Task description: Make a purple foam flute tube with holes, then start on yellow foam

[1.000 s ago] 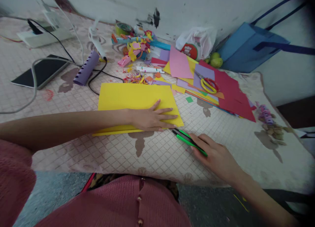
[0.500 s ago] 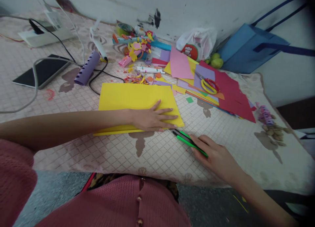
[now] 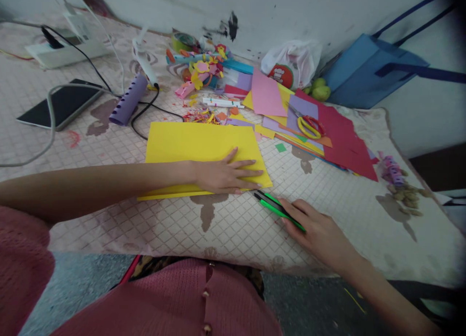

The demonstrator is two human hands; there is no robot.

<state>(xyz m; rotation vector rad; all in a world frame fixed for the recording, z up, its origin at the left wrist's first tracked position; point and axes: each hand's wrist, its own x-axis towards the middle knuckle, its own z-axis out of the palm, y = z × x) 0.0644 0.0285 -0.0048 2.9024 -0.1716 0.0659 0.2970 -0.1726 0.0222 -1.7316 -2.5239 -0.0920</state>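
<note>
Folded yellow paper lies flat on the patterned tablecloth in front of me. My left hand rests on its right part, palm down with fingers spread, and the forearm crosses the sheet. Gripped in my right hand is a green and black utility knife. The knife points up and left, its tip close to the paper's lower right edge beside my left fingers. Whether the blade touches the paper I cannot tell.
Coloured sheets with scissors on top lie at the right. Behind the yellow paper are paper scraps and paper flowers. A purple paper tube, a tablet and cables are at the left; a blue bag stands back right.
My right hand and the knife have shifted very slightly to the left. My left hand stays in place on the yellow paper.
</note>
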